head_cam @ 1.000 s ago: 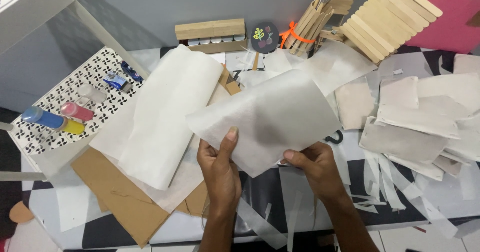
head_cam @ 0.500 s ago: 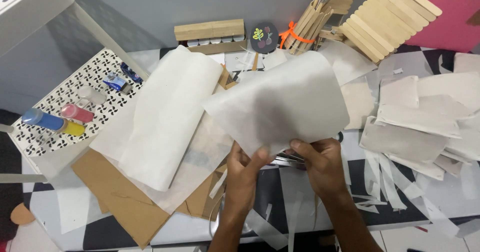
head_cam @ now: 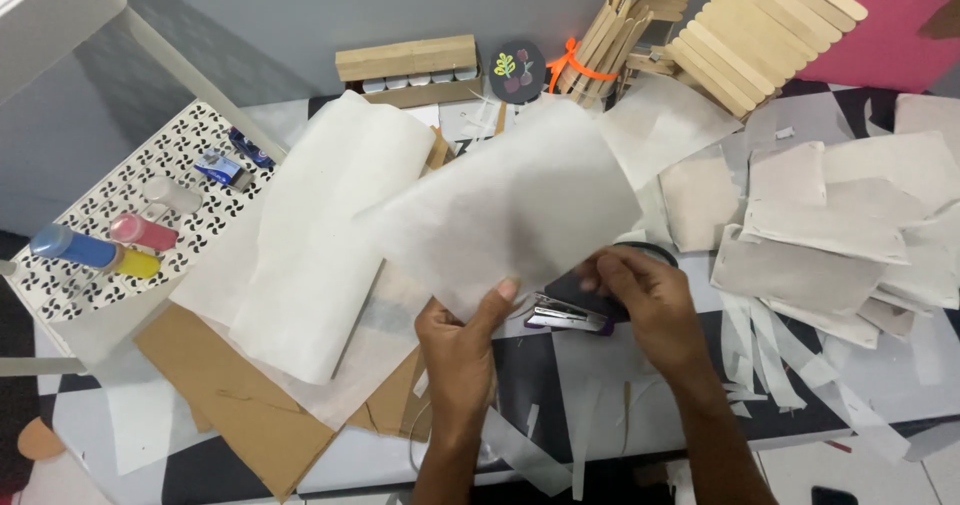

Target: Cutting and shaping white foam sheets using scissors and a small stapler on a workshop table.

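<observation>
Left hand [head_cam: 460, 340] pinches the near edge of the tilted paper sheet [head_cam: 510, 215], while the right hand [head_cam: 640, 300], fingers curled, sits just beside the stapler [head_cam: 568, 315].

Thin matt translucent paper sheet [head_cam: 510, 215] above the fingers, shiny metal stapler [head_cam: 566, 315] between them, flat brown cardboard [head_cam: 240, 405] left, pale bare wooden sticks [head_cam: 760, 20] beyond

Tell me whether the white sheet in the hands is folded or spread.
Spread: the white sheet lies open and flat, left hand pinching its lower edge.
</observation>
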